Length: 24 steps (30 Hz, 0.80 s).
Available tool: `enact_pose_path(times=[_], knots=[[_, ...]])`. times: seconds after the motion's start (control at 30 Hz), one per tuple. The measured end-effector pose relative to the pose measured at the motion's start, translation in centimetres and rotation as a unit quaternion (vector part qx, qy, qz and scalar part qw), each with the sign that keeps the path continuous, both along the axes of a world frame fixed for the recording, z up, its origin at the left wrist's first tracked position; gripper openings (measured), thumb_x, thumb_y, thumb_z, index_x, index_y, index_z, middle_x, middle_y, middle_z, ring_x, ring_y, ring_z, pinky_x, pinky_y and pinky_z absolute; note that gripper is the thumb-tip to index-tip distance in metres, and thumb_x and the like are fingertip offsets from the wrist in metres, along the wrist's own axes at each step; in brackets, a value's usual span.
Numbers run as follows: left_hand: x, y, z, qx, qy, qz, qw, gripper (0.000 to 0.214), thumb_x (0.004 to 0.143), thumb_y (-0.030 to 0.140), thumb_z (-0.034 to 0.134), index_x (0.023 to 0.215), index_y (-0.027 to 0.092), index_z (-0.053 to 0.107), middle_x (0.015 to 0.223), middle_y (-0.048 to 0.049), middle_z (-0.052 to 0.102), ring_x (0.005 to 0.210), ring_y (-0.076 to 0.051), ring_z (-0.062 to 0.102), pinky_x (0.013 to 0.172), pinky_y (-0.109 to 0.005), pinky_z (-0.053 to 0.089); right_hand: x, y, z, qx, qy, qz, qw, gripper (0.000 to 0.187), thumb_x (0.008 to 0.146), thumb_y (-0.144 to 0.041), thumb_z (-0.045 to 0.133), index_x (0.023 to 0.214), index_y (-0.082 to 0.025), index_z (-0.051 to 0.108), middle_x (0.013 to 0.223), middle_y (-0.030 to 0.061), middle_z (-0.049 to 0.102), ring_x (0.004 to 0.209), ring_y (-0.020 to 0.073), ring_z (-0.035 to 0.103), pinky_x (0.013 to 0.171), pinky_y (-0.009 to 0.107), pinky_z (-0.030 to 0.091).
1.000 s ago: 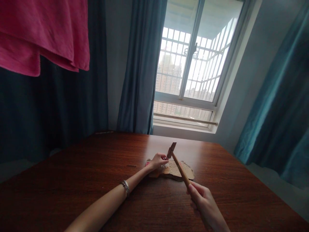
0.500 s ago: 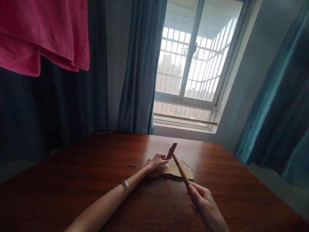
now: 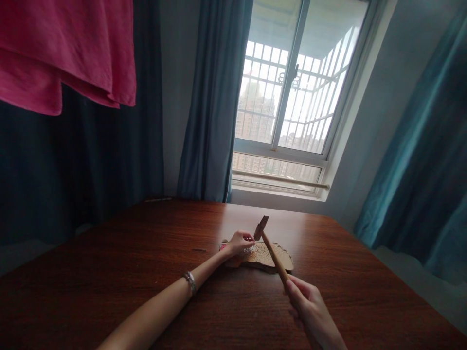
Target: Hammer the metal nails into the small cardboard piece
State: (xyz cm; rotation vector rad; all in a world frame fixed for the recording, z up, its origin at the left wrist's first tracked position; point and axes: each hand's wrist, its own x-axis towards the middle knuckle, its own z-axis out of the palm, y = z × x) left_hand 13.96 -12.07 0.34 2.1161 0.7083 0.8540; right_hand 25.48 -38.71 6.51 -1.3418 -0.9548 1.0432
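Note:
My right hand (image 3: 306,301) is wrapped round the wooden handle of a hammer (image 3: 274,255). The hammer's head is raised just off the fingertips of my left hand (image 3: 241,242). Those fingers are pinched together over a piece of layered cardboard (image 3: 280,255) dotted with many small holes; what they pinch is too small to make out. Beneath my left hand, on the cardboard's left part, lies a patch of small shiny bits (image 3: 249,253). A bracelet (image 3: 189,283) circles my left wrist.
A thin dark rod-like piece (image 3: 199,250) lies on the brown wooden table (image 3: 146,257), left of the cardboard. Behind the table are a window (image 3: 284,112) and blue curtains (image 3: 215,97). A pink cloth (image 3: 73,53) hangs at the upper left.
The hammer's head has shifted very slightly to the right, away from my left fingertips. My left hand keeps its place on the cardboard.

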Motion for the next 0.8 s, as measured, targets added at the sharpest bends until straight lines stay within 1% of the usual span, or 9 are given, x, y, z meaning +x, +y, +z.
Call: enact_pose_path(times=[0.1,0.2,0.27,0.33,0.37,0.43,0.53,0.67,0.8], knots=[[-0.1,-0.1,0.2,-0.004,0.007,0.006,1.0,0.028,0.066,0.037,0.059,0.073,0.012,0.068,0.069,-0.0038,0.066,0.067,-0.016,0.057,0.059,-0.022,0.039,0.2,-0.1,0.0,-0.001,0.007,-0.005,1.0,0.037,0.072,-0.05,0.055,0.082,-0.015,0.057,0.058,-0.0044,0.043,0.038,0.0034,0.035,0.031,0.014,0.021],[-0.1,-0.1,0.3,-0.006,0.016,0.007,1.0,0.028,0.066,0.037,0.059,0.075,0.012,0.068,0.071,-0.0038,0.066,0.069,-0.016,0.058,0.059,-0.022,0.039,1.0,-0.2,-0.2,-0.004,0.007,-0.041,0.999,0.045,0.069,-0.047,0.06,0.099,-0.014,0.058,0.063,-0.0012,0.052,0.04,0.005,0.04,0.032,0.015,0.025],[-0.2,0.0,0.2,-0.009,0.014,0.0,1.0,0.029,0.066,0.037,0.059,0.076,0.012,0.068,0.072,-0.0044,0.067,0.069,-0.016,0.058,0.059,-0.022,0.039,2.2,0.0,-0.5,-0.003,-0.026,-0.079,0.997,0.055,0.066,-0.045,0.062,0.11,-0.013,0.055,0.065,0.0009,0.057,0.04,0.0071,0.044,0.033,0.017,0.028],[-0.2,0.2,0.1,-0.015,0.007,-0.004,1.0,0.03,0.065,0.037,0.059,0.077,0.011,0.068,0.073,-0.0054,0.067,0.069,-0.016,0.057,0.058,-0.022,0.039,3.9,0.3,-1.1,0.0,-0.094,-0.116,0.989,0.058,0.064,-0.043,0.063,0.111,-0.011,0.055,0.069,0.0039,0.062,0.043,0.0109,0.05,0.037,0.021,0.036],[-0.1,0.2,0.0,-0.017,0.004,-0.002,1.0,0.03,0.065,0.037,0.06,0.077,0.011,0.068,0.072,-0.0057,0.067,0.068,-0.016,0.057,0.057,-0.022,0.039,4.9,0.6,-1.5,0.001,-0.137,-0.132,0.982,0.057,0.063,-0.042,0.063,0.11,-0.01,0.057,0.074,0.0061,0.065,0.048,0.0139,0.055,0.042,0.024,0.041],[0.0,0.2,0.0,-0.021,0.004,0.003,1.0,0.032,0.064,0.039,0.06,0.077,0.01,0.068,0.071,-0.0057,0.067,0.067,-0.016,0.057,0.056,-0.022,0.039,6.9,1.1,-2.2,-0.006,-0.231,-0.167,0.959,0.052,0.062,-0.04,0.062,0.104,-0.011,0.061,0.084,0.0097,0.068,0.069,0.0217,0.063,0.06,0.028,0.048],[0.0,0.0,0.3,-0.025,0.006,0.013,1.0,0.038,0.064,0.044,0.06,0.08,0.011,0.068,0.071,-0.0055,0.066,0.066,-0.016,0.057,0.057,-0.022,0.039,9.2,1.5,-2.9,-0.056,-0.361,-0.198,0.91,0.043,0.065,-0.039,0.057,0.1,-0.015,0.064,0.09,0.0104,0.068,0.089,0.026,0.061,0.076,0.03,0.045],[-0.5,-0.6,1.3,-0.02,-0.016,0.028,0.999,0.044,0.069,0.052,0.053,0.083,0.012,0.067,0.074,-0.0056,0.066,0.07,-0.016,0.057,0.063,-0.024,0.04,10.2,1.5,-3.1,-0.122,-0.449,-0.201,0.862,0.038,0.069,-0.034,0.05,0.101,-0.019,0.064,0.095,0.0095,0.068,0.092,0.0249,0.061,0.078,0.029,0.043],[-1.3,-0.8,1.9,-0.02,-0.068,0.039,0.997,0.05,0.076,0.054,0.04,0.086,0.012,0.066,0.077,-0.0059,0.065,0.074,-0.017,0.057,0.068,-0.026,0.041,10.1,1.4,-3.3,-0.138,-0.484,-0.198,0.841,0.036,0.07,-0.032,0.047,0.101,-0.024,0.064,0.096,0.0053,0.068,0.092,0.0238,0.061,0.074,0.028,0.043]])
